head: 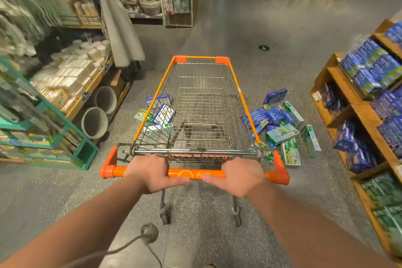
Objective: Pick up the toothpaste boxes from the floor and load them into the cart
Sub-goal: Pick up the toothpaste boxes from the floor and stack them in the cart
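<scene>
Toothpaste boxes, blue and green, scattered

head: one wide-angle view, worn on the person's head | faces forward and down an aisle floor | near: both forearms reach in from the bottom edge, left hand and right hand on the cart handle, close below the lens | beyond the hands: basket, then aisle | edges bowed, blurred

Left hand: fist closed, lower centre of frame, forearm extended.
Right hand: fist closed, just right of it.
</scene>
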`<state>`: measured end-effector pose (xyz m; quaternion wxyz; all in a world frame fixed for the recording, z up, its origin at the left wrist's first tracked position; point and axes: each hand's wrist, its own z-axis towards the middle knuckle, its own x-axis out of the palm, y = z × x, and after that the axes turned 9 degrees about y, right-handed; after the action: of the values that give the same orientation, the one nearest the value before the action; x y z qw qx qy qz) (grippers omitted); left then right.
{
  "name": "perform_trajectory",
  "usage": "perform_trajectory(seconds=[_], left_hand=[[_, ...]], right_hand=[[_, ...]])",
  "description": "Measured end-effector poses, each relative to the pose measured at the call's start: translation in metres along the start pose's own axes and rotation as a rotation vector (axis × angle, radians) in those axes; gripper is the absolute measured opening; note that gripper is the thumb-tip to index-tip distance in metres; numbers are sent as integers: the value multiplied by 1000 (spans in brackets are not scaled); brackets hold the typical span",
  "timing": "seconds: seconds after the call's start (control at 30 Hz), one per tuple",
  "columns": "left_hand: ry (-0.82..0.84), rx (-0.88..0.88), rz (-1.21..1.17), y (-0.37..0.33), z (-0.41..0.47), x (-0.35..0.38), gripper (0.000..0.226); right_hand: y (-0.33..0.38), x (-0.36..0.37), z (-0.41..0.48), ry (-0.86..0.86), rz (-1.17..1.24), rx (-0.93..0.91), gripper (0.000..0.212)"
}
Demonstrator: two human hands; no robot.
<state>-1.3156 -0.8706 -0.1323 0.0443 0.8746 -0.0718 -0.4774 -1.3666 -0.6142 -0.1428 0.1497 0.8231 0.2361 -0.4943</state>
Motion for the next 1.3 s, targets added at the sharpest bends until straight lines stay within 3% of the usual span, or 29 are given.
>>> perform_trajectory(seconds=[0.33,0.5,0.7,0.77,0.87,1.03,1.2,1.3], left_hand=[[8,60,-22,25,14,-4,109],[49,101,-177,27,17,-2,111],[-56,235,-163,8,25,-46,105],[-101,280,-165,-14,36,-73,114],[-154,326,-170,-55,48,-114,119],[-179,417,-136,-139,74,-168,132],[-186,426,-50,-246,120,-215,95],[-170,393,-27,-311,152,-245,91]], right_hand=[[11,-9,21,114,60,67,94],[6,-16,11,154,231,79,78],[-18,-47,-13,36,382,174,60],[-35,-61,-26,-16,416,205,61],[-72,-74,-46,-77,416,248,67],[-165,-75,-79,-127,414,316,54],[-288,-66,-105,-165,424,349,62],[-361,-69,-118,-179,412,323,54]])
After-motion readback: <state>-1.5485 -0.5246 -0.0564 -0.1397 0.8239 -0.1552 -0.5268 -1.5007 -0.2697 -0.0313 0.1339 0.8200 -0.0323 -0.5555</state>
